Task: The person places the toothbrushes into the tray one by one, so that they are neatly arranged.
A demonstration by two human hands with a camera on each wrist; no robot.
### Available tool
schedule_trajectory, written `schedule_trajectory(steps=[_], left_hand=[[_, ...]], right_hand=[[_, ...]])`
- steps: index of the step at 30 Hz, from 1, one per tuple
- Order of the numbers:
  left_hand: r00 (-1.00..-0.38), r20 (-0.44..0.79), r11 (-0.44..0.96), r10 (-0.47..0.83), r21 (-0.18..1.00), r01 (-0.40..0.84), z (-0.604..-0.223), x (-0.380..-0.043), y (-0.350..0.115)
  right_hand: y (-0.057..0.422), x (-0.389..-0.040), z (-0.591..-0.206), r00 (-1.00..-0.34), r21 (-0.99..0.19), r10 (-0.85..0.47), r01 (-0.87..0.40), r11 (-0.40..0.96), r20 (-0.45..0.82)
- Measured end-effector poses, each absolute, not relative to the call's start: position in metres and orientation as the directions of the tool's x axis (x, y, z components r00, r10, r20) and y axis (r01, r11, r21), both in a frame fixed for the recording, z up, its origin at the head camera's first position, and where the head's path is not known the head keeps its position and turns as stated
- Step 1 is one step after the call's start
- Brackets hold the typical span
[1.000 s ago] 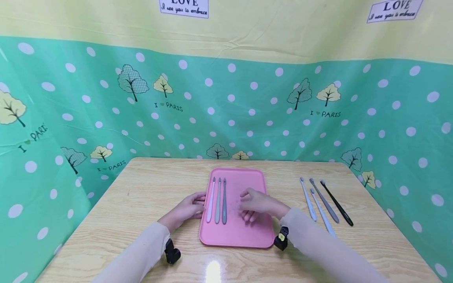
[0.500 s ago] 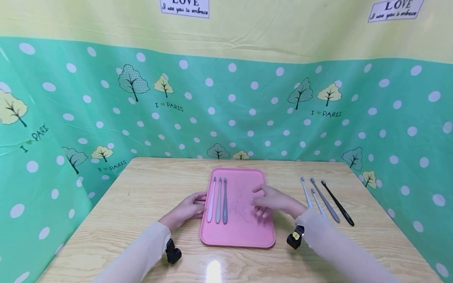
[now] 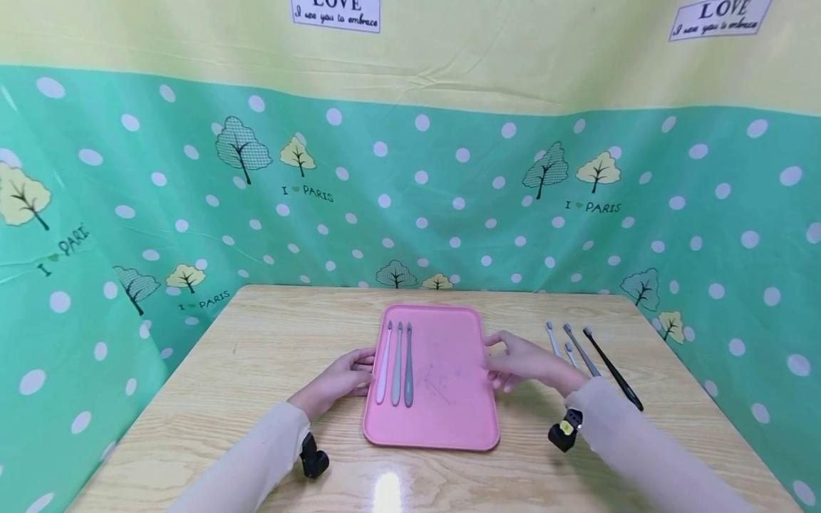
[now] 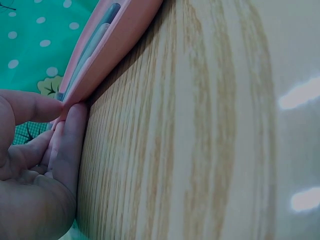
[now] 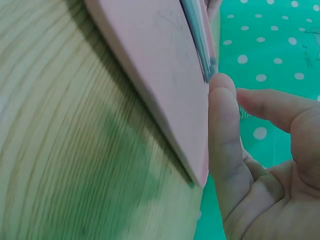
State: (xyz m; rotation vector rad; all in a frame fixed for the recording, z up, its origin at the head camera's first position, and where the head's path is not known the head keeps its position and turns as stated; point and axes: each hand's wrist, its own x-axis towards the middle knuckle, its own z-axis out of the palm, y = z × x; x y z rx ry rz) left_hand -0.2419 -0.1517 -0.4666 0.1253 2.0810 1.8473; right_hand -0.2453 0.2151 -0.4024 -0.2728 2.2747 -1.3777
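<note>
A pink tray (image 3: 449, 424) lies on the wooden table, with three toothbrushes side by side along its left part: a whitish toothbrush (image 3: 383, 367), a pale grey-green toothbrush (image 3: 396, 370) and a dark grey toothbrush (image 3: 408, 370). At the tray's left rim, my left hand (image 3: 340, 377) pinches the edge between thumb and fingers, seen close in the left wrist view. My right hand (image 3: 526, 360) hovers around the tray's right edge, holding nothing, thumb and index finger apart in the right wrist view (image 5: 265, 165).
Right of the tray lie a black toothbrush (image 3: 612, 369), a grey toothbrush (image 3: 582, 349) and two light blue toothbrushes (image 3: 551, 335), partly hidden by my right arm. A polka-dot curtain (image 3: 436, 178) hangs behind the table.
My right hand has moved rightward from over the middle of the tray to its right edge, and the forearm now covers more of the toothbrushes there. The left hand stays at the rim.
</note>
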Motion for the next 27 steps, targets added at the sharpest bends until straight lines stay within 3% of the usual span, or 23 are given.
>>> schedule_trajectory(steps=[27], left_hand=[[-0.935, -0.200, 0.163, 0.292, 0.974, -0.157, -0.469, -0.242, -0.153]], right_hand=[[0.311, -0.227, -0.402, -0.892, -0.842, -0.328, 0.097, 0.531, -0.310]])
